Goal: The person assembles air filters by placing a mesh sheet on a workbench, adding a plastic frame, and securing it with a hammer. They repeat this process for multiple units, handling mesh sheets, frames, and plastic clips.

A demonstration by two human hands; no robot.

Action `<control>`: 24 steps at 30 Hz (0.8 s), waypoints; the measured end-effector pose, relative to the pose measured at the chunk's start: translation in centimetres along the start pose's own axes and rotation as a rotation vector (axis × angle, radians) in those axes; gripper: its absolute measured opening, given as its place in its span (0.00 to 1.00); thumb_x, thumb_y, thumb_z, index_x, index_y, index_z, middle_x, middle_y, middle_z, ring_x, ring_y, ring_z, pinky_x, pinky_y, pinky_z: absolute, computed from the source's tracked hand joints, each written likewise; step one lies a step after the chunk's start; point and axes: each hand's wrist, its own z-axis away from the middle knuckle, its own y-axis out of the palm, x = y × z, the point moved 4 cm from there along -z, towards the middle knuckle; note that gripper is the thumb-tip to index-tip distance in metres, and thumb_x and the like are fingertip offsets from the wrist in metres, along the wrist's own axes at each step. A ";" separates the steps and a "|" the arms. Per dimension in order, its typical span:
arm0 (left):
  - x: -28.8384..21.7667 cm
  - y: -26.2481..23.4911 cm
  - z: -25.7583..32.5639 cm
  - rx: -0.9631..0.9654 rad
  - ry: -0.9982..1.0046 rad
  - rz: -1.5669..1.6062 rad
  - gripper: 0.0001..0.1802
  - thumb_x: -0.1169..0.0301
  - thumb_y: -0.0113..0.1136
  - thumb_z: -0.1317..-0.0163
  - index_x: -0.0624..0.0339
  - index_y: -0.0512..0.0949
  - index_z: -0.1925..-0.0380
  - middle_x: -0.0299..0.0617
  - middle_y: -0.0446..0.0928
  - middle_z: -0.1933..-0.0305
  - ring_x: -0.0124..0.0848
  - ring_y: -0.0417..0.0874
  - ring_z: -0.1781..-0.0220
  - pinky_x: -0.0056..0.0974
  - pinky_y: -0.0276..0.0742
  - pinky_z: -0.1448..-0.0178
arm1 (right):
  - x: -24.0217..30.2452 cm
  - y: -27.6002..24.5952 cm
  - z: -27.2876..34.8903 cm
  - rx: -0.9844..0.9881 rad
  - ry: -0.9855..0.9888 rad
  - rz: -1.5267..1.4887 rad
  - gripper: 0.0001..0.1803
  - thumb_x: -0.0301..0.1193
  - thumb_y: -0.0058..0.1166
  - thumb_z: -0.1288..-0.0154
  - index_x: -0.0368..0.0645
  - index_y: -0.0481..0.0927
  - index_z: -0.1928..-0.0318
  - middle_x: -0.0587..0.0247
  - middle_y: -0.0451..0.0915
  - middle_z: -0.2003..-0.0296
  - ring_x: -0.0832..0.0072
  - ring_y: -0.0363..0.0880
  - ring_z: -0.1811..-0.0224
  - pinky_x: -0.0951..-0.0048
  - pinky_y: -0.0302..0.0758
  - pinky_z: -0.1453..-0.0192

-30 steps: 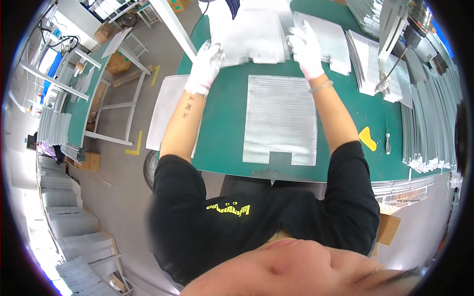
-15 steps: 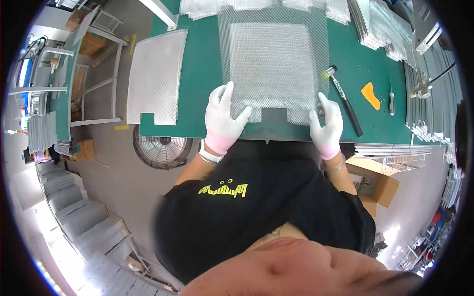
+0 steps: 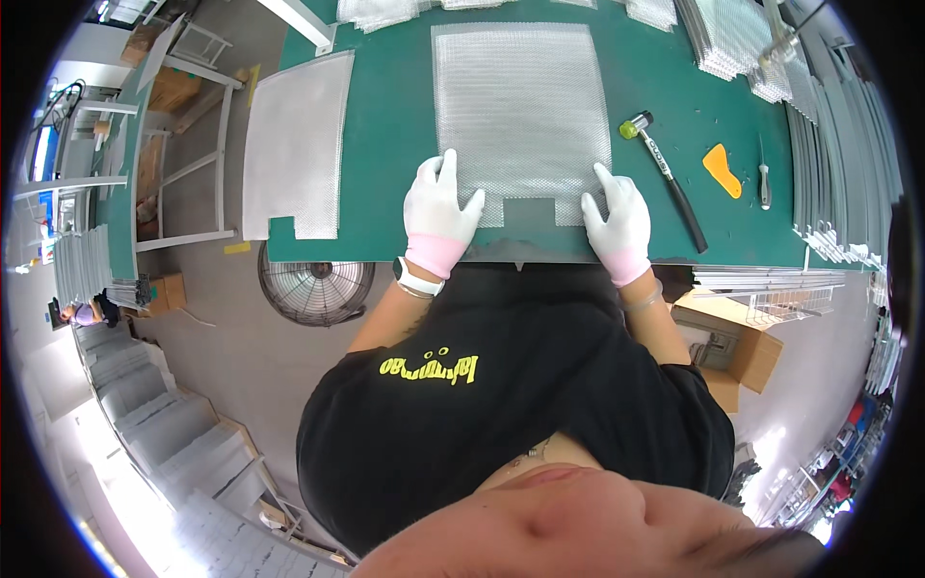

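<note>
A silvery metal mesh sheet (image 3: 520,106), perhaps several stacked, lies flat on the green table in front of me, with a rectangular notch in its near edge. My left hand (image 3: 439,207), in a white glove with a pink cuff, rests at its near left corner, thumb and fingers spread. At the near right corner is my right hand (image 3: 619,223), gloved the same way, its fingers stretched apart along the edge. Neither hand visibly grips the mesh. Closest to my right hand lies a mallet (image 3: 665,173) with a black handle and a yellow-green and black head.
Another notched mesh sheet (image 3: 299,144) lies at the table's left edge. To the right are a yellow scraper-like piece (image 3: 721,171) and a screwdriver (image 3: 764,183). Mesh stacks (image 3: 718,43) stand at the back right, beside long grey metal strips (image 3: 838,164). A fan (image 3: 318,289) stands below left.
A see-through mesh layer that spread wider over the sheet between my hands no longer shows apart; the mesh now lies as one even outline. My right hand has moved slightly inward.
</note>
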 end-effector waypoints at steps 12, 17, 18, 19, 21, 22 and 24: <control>0.5 0.6 0.1 -0.015 0.036 0.018 0.38 0.62 0.71 0.47 0.71 0.71 0.38 0.61 0.74 0.43 0.53 0.77 0.42 0.47 0.75 0.38 | -0.3 0.4 0.3 0.009 -0.024 0.061 0.25 0.27 0.63 0.40 0.39 0.76 0.42 0.52 0.77 0.62 0.55 0.78 0.60 0.59 0.76 0.54; 0.9 0.6 -0.2 0.044 0.016 0.025 0.37 0.61 0.70 0.46 0.69 0.72 0.38 0.59 0.74 0.43 0.52 0.77 0.42 0.47 0.75 0.37 | -0.5 0.5 0.4 -0.003 -0.032 0.066 0.24 0.30 0.63 0.41 0.39 0.77 0.43 0.52 0.77 0.62 0.55 0.77 0.61 0.59 0.76 0.55; 0.9 0.6 -0.2 0.055 0.014 0.020 0.37 0.60 0.70 0.45 0.68 0.72 0.38 0.59 0.74 0.43 0.52 0.77 0.42 0.47 0.75 0.37 | -0.4 0.4 0.3 0.002 -0.030 0.063 0.24 0.29 0.63 0.41 0.39 0.77 0.43 0.52 0.77 0.62 0.55 0.77 0.61 0.59 0.76 0.55; 0.9 0.5 -0.3 0.063 0.010 0.017 0.37 0.60 0.69 0.45 0.67 0.72 0.38 0.58 0.74 0.43 0.52 0.77 0.42 0.47 0.75 0.38 | -0.4 0.4 0.3 0.007 -0.028 0.058 0.24 0.29 0.63 0.41 0.39 0.77 0.43 0.52 0.77 0.62 0.55 0.77 0.61 0.59 0.76 0.56; 0.7 0.4 -0.4 0.079 0.002 0.011 0.36 0.59 0.69 0.45 0.65 0.72 0.38 0.57 0.73 0.43 0.51 0.77 0.41 0.47 0.75 0.38 | -0.4 0.3 0.3 0.000 -0.032 0.060 0.24 0.29 0.63 0.41 0.38 0.77 0.43 0.52 0.77 0.62 0.55 0.77 0.61 0.58 0.75 0.56; 0.7 0.4 -0.4 0.087 -0.002 -0.005 0.36 0.59 0.69 0.44 0.65 0.72 0.37 0.57 0.73 0.43 0.51 0.77 0.41 0.47 0.75 0.38 | -0.3 0.3 0.3 -0.004 -0.034 0.061 0.24 0.29 0.63 0.41 0.38 0.78 0.44 0.52 0.77 0.62 0.55 0.77 0.61 0.58 0.75 0.56; 0.6 0.4 -0.5 0.103 -0.010 -0.036 0.36 0.58 0.68 0.44 0.63 0.73 0.37 0.56 0.73 0.43 0.51 0.77 0.41 0.47 0.75 0.37 | -0.4 0.3 0.4 0.011 -0.018 0.077 0.24 0.31 0.63 0.41 0.39 0.78 0.44 0.52 0.77 0.62 0.55 0.77 0.61 0.58 0.75 0.55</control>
